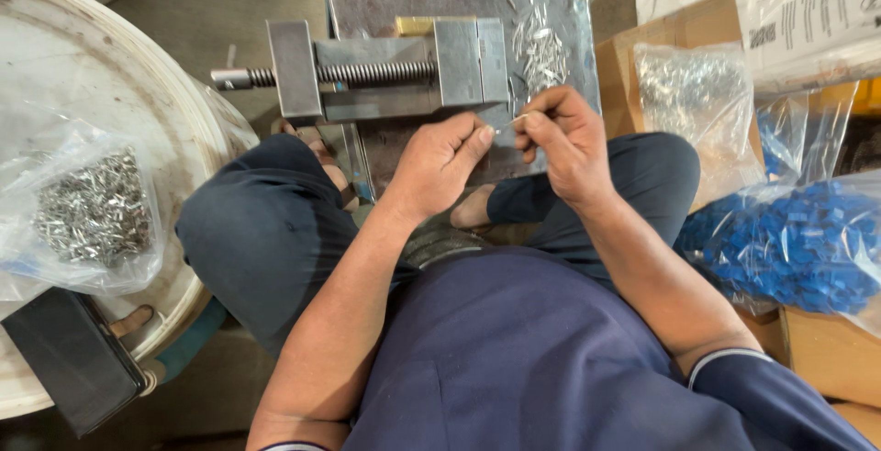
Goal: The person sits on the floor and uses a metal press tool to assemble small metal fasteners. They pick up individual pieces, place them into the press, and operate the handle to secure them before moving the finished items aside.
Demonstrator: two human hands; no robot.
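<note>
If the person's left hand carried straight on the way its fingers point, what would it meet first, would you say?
The left hand points toward the right hand, so it would probably first meet the thin silvery metal piece pinched between them, then the right hand's fingertips. Depth is hard to judge.

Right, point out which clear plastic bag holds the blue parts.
The clear plastic bag of blue parts at the far right on the cardboard boxes; the other two bags hold small silvery metal pieces.

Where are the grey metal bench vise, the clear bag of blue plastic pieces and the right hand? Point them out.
Grey metal bench vise (385,70), head view, screw.
Clear bag of blue plastic pieces (798,249), head view, middle.
Right hand (569,144), head view, back.
</note>
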